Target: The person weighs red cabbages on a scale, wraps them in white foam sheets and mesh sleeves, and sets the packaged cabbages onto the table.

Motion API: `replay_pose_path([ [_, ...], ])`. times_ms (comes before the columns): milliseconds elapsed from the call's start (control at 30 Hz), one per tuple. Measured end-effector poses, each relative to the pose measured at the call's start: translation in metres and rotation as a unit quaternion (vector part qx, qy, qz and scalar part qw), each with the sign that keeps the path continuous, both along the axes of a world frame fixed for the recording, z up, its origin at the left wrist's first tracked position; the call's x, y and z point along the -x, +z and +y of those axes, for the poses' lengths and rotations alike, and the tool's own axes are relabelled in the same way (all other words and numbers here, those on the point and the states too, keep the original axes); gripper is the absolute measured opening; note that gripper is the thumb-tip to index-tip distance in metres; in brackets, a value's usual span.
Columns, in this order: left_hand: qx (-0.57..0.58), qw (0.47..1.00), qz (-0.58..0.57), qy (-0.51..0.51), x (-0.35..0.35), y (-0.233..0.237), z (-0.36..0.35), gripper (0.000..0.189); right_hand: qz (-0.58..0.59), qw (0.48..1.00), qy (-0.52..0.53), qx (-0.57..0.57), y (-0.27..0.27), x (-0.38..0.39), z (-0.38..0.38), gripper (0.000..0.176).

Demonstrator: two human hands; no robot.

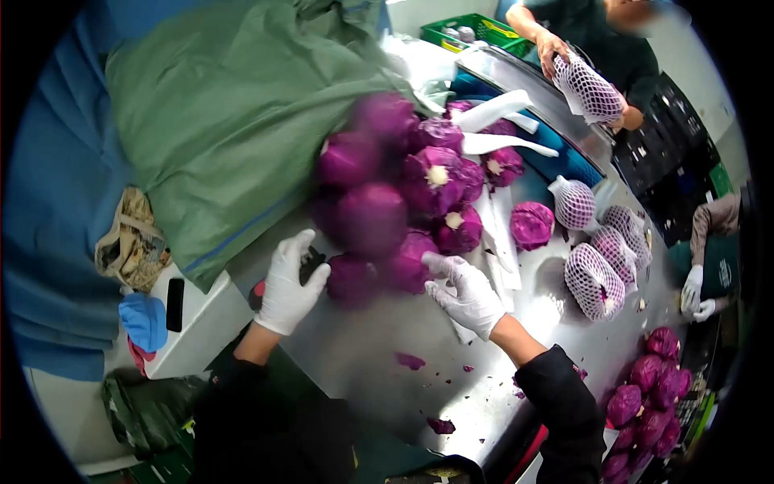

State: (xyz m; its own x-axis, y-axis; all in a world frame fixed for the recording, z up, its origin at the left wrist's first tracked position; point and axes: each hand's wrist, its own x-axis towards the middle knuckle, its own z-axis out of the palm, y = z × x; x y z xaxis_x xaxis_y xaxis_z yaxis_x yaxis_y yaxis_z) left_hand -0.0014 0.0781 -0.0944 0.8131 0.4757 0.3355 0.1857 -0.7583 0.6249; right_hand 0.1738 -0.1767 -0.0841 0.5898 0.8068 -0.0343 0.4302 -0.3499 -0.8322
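My left hand point(292, 282), in a white glove, has its thumb and fingers spread at the left of the pile. Between them shows a dark object point(313, 264), its kind unclear. My right hand point(466, 297), gloved too, has its fingers apart, with fingertips right at a red cabbage point(411, 262). Between my hands sits another red cabbage point(351, 279), partly blurred. More red cabbages point(435, 177) are heaped behind, some with pale cut stems up. A large blurred cabbage point(372, 219) lies in front of the green sack point(234, 121).
White foam net sleeves point(504, 113) lie by the heap. Netted cabbages point(594, 282) stand to the right, near a bare cabbage point(532, 225). Leaf scraps point(410, 360) litter the metal table point(371, 395). One co-worker holds a netted item point(588, 87); another's gloved hands point(695, 294) show right.
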Motion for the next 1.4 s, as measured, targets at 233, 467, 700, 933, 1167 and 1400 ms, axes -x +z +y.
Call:
replay_pose_path([
  [233, 0.021, 1.000, 0.005, 0.021, 0.031, -0.045, -0.033, 0.084, -0.363, 0.928, 0.064, 0.062, 0.038, 0.001, 0.089, 0.104],
  [467, 0.098, 0.995, 0.028, -0.007, 0.010, -0.063, -0.042, 0.102, -0.499, 0.791, 0.180, 0.305, 0.038, 0.004, 0.153, 0.115],
  [700, 0.125, 0.992, -0.010, -0.009, 0.008, -0.073, -0.038, 0.096, -0.500, 0.844, 0.179, 0.079, 0.031, -0.011, 0.134, 0.092],
  [933, 0.050, 0.999, -0.007, -0.009, 0.008, -0.070, -0.037, 0.100, 0.275, 0.928, -0.112, -0.227, 0.062, 0.030, 0.016, 0.083],
  [1167, 0.004, 0.996, -0.092, -0.011, 0.000, -0.038, -0.072, 0.074, 0.219, 0.839, -0.355, -0.348, 0.065, 0.114, -0.168, 0.074],
  [1400, -0.076, 0.967, -0.147, -0.192, -0.037, 0.000, -0.143, 0.047, -0.200, 0.708, -0.672, -0.081, 0.036, 0.216, -0.352, 0.081],
])
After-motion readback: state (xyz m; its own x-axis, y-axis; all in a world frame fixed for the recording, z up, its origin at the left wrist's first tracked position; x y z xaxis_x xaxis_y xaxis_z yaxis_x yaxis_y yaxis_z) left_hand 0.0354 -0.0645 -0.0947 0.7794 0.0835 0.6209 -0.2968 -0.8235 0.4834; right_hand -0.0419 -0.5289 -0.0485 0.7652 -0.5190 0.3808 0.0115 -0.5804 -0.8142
